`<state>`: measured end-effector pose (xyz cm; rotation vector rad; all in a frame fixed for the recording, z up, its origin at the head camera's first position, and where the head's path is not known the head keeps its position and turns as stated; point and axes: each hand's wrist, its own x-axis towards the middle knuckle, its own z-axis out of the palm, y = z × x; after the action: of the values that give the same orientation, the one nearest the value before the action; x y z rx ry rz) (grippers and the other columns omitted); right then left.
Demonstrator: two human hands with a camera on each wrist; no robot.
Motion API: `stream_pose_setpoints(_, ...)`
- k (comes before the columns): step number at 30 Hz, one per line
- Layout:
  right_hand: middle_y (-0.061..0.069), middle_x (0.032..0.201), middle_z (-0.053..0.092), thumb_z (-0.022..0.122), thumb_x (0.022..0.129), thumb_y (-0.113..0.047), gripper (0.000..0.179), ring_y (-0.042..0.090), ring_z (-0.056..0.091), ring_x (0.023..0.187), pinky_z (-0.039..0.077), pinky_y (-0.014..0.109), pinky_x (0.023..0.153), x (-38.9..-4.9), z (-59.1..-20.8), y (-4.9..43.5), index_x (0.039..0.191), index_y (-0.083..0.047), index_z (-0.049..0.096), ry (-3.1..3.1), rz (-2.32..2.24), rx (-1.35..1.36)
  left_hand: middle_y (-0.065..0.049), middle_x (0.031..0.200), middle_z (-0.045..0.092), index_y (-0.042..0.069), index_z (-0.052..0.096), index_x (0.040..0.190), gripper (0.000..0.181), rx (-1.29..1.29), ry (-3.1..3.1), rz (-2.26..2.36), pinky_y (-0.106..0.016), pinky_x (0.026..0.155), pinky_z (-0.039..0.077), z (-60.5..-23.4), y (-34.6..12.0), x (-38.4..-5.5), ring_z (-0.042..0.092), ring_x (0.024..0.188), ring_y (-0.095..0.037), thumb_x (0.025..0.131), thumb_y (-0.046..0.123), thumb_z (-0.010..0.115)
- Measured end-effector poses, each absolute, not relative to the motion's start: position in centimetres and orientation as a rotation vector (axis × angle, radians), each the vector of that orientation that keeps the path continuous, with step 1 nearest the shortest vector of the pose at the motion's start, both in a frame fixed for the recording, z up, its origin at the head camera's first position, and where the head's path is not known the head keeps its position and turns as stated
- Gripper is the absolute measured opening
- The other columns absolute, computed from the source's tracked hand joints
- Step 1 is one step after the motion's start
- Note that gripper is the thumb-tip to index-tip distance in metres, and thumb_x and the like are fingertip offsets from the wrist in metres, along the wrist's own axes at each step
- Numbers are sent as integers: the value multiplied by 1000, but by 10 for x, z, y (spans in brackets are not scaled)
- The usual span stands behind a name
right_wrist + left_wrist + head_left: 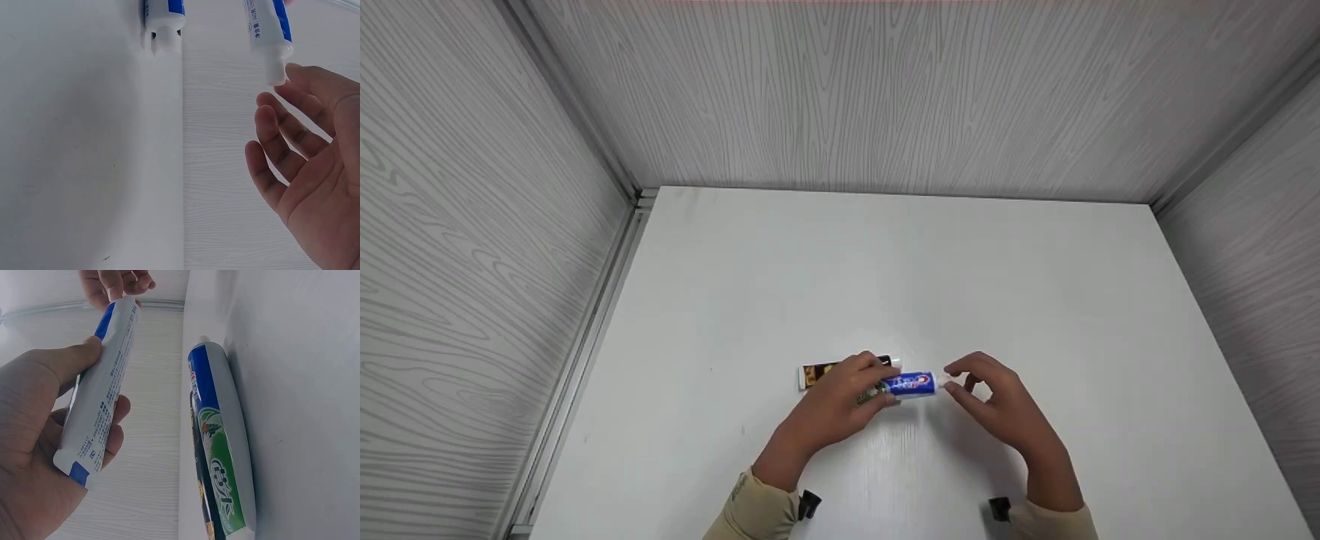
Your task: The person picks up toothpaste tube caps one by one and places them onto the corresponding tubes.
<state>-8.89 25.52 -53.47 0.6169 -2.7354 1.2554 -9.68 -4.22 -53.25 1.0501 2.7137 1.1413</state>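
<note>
My left hand grips a white and blue toothpaste tube, thumb on one side and fingers round the other. The tube is held above the table, its white cap pointing toward my right hand. That hand has its thumb and index fingertips right at the cap, while its other fingers are spread and loosely bent. Beneath the left hand lie a second toothpaste tube, blue, green and white, and a dark tube beside it. In the head view the left hand covers most of both.
The white tabletop stretches behind and to both sides of the hands. Grey wood-grain panels stand at its back and sides. A black wrist mount sticks out by the left sleeve, another by the right.
</note>
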Motion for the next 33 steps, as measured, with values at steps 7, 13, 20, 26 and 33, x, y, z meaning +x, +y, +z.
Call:
stream_pose_setpoints(7, -4, 109, 73, 87, 87, -4, 32, 11, 66, 83, 59, 39, 74, -88, -536, 256, 115, -13, 75, -2703, 1272, 651, 4, 110, 62, 21, 69, 141, 40, 1053, 2724, 1123, -27, 84, 48, -535, -41, -97, 52, 93, -9, 104, 34, 71)
stream_pose_setpoints(13, -4, 104, 73, 87, 85, 2, 31, 10, 65, 83, 59, 37, 72, -88, -536, 256, 109, -12, 74, -2677, 1271, 673, 4, 111, 63, 20, 69, 141, 39, 1056, 2730, 1125, -28, 84, 50, -535, -40, -97, 53, 94, -9, 104, 34, 70)
stream_pose_setpoints(20, -7, 102, 72, 84, 89, 0, 22, 6, 63, 84, 56, 27, 74, -89, -536, 256, 107, -10, 74, -2681, 1272, 684, 3, 111, 63, 18, 69, 141, 40, 1056, 2723, 1132, -28, 84, 50, -534, -41, -97, 53, 94, -10, 104, 34, 70)
stream_pose_setpoints(26, -12, 102, 71, 82, 93, -6, 16, 6, 63, 84, 55, 26, 75, -89, -535, 255, 106, -12, 75, -2691, 1249, 693, 3, 109, 62, 18, 69, 141, 40, 1069, 2725, 1119, -28, 83, 48, -534, -41, -96, 52, 92, -9, 104, 34, 70)
stream_pose_setpoints(33, -4, 104, 74, 84, 90, -2, 23, 7, 63, 85, 59, 36, 74, -88, -532, 254, 108, -12, 74, -2731, 1254, 666, 3, 108, 62, 19, 69, 141, 39, 1073, 2712, 1123, -28, 82, 46, -533, -40, -97, 50, 91, -10, 105, 34, 69)
